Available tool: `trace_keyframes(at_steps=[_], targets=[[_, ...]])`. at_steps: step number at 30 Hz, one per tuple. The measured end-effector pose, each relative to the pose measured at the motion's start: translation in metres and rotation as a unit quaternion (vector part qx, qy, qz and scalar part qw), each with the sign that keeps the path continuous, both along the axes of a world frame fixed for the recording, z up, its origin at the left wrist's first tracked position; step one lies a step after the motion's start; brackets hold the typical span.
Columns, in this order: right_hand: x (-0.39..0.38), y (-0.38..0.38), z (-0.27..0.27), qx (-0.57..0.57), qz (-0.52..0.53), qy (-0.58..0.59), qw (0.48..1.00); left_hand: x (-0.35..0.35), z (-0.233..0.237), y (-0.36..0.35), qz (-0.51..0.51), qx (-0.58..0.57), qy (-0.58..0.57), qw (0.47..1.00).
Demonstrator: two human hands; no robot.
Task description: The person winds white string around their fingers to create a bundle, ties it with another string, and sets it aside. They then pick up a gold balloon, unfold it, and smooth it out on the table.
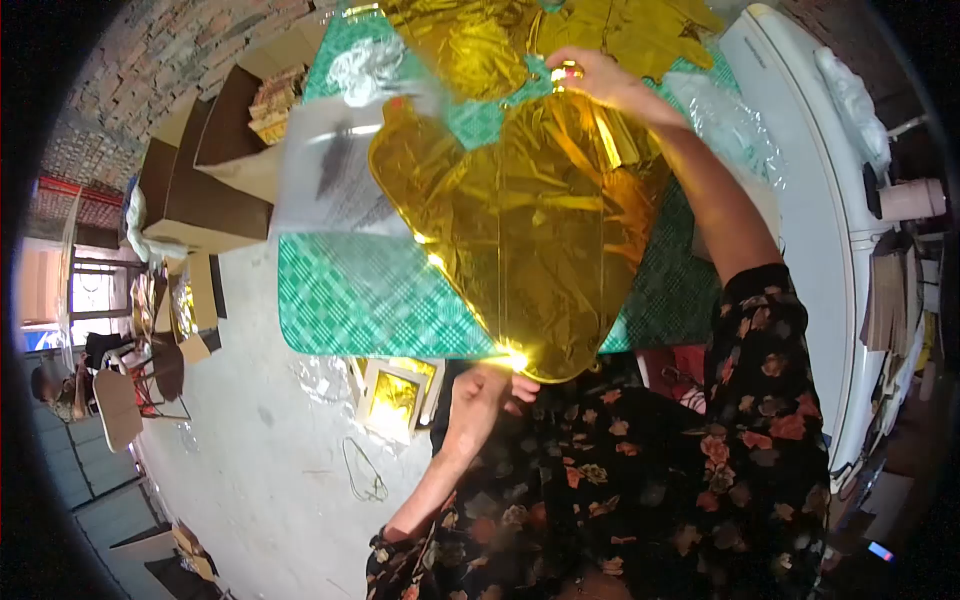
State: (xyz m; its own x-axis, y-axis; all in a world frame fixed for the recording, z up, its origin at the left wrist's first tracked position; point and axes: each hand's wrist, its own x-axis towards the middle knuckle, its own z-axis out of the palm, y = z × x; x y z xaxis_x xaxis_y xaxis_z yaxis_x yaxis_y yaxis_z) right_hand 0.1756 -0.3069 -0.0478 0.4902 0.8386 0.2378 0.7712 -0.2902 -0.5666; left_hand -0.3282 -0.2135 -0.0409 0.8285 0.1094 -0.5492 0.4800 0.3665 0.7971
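A large shiny gold foil sheet (540, 220) spreads across the front of the green patterned table (340, 310). My right hand (590, 78) pinches the upper edge of this foil, where the material is bunched and gleaming. At the table's front edge my left hand (482, 395) is closed at the foil's lower tip, close to my body; a bright glare covers the foil there. A clear plastic bag (325, 180) lies to the left, partly beneath the foil. More gold foil (460, 50) is at the back of the table.
White string (366, 70) lies at the back left, and clear plastic (725, 120) at the right. Cardboard boxes (180, 190) stand left of the table. A framed gold piece (395, 400) is on the floor below. A white cabinet (800, 220) borders the right side.
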Motion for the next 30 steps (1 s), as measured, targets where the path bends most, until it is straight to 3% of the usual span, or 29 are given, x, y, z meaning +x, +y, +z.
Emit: trace_keyframes(at_steps=[3,4,7,13,19,25,30], targets=[[-0.041,0.010,0.032,-0.055,-0.094,0.062,0.992,-0.001,-0.006,-0.002,0.001,0.000,-0.007,1.000],[-0.046,0.014,0.033,-0.009,-0.063,0.066,0.996,-0.002,-0.007,-0.002,-0.003,0.004,-0.007,1.000],[-0.062,0.019,0.044,-0.058,-0.136,0.085,0.985,-0.001,-0.011,-0.003,-0.012,0.009,-0.015,1.000],[-0.077,0.029,0.049,-0.032,-0.115,0.067,0.991,-0.005,-0.022,-0.003,-0.019,0.022,-0.058,0.998],[-0.072,0.032,0.028,0.035,-0.077,-0.070,0.994,-0.005,-0.025,-0.005,-0.030,0.064,-0.116,0.991],[-0.077,0.033,0.023,0.038,-0.100,-0.054,0.993,-0.008,-0.030,-0.008,-0.022,0.084,-0.147,0.985],[-0.086,0.019,0.023,0.122,-0.115,-0.167,0.972,-0.007,-0.028,-0.009,-0.017,0.080,-0.155,0.985]])
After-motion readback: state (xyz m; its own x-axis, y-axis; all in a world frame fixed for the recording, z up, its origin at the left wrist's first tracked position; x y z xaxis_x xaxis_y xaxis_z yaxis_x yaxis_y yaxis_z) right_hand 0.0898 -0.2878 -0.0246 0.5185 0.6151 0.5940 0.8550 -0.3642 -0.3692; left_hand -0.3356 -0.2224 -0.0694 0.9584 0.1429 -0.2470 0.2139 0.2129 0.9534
